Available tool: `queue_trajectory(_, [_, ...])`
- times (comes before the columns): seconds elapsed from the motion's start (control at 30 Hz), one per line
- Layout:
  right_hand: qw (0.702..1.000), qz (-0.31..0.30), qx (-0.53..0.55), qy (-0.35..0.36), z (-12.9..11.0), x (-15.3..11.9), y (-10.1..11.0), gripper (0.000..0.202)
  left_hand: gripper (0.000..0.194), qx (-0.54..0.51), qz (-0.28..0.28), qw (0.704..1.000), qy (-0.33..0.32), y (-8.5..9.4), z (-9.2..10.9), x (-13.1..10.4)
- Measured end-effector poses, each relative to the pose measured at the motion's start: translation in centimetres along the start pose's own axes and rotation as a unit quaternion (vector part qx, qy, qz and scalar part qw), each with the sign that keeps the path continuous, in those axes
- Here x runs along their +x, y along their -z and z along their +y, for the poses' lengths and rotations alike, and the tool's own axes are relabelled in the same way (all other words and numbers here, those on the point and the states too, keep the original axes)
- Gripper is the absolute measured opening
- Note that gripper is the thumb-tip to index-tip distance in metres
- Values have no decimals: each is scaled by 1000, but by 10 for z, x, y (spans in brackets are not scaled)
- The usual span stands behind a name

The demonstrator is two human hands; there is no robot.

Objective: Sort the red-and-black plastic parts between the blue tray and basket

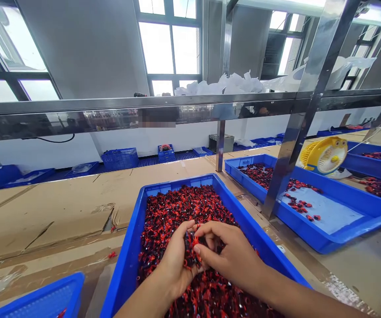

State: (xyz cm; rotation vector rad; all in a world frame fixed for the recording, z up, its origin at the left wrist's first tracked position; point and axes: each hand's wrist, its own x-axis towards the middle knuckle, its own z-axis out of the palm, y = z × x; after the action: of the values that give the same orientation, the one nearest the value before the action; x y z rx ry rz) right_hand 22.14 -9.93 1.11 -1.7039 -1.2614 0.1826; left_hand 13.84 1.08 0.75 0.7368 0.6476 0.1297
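A blue plastic tray (129, 234) in front of me is filled with many small red and black plastic parts (177, 203). Above the heap, my left hand (177, 260) is cupped around several of these parts, its palm turned up. My right hand (223, 245) meets it from the right, thumb and forefinger pinched together at a small red piece. The hands touch or nearly touch, and the fingers partly hide what lies between them. Exactly what the small parts are cannot be made out.
Another blue tray (345, 238) with scattered parts stands to the right, behind a metal post (296, 123). A yellow fan (326, 154) sits beyond it. A blue basket (74, 287) is at lower left. Cardboard (67, 203) covers the table, and a metal rail (111, 106) crosses above.
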Motion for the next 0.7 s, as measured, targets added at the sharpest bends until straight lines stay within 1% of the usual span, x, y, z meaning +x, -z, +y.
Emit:
queue_trajectory(0.1, [1000,5,1,19,0,0,0,10,28,26,4,999,-25,-2,-7,-2])
queue_trajectory(0.27, [993,18,-13,116,-2,-3,2,17,24,54,22,998,-19,-5,-15,-5])
queue_trajectory(0.33, [991,24,1,134,-3,-4,3,18,23,65,23,997,-24,-5,-15,-6])
queue_trajectory(0.4, [991,28,17,130,-4,-4,3,20,23,72,22,997,-26,-6,-13,-7])
queue_trajectory(0.47, [993,27,34,107,-4,-3,4,20,25,69,19,997,-20,-6,-12,-8])
queue_trajectory(0.5, [995,25,58,80,-4,-3,5,18,26,63,14,998,-18,-6,-11,-8])
queue_trajectory(0.53, [993,18,105,41,-4,-2,6,14,26,56,5,998,-17,-6,-10,-8])
queue_trajectory(0.57, [984,6,177,-7,-3,-1,8,10,27,48,-7,999,-17,-5,-9,-8])
queue_trajectory(0.6, [962,-12,267,-59,-1,0,10,9,27,42,-18,999,-19,-4,-9,-7])
queue_trajectory(0.67, [885,-52,440,-147,4,4,15,16,28,34,-38,998,-22,-2,-8,-4])
queue_trajectory(0.7, [854,-62,487,-171,8,6,17,18,29,33,-45,998,-22,-1,-7,-3])
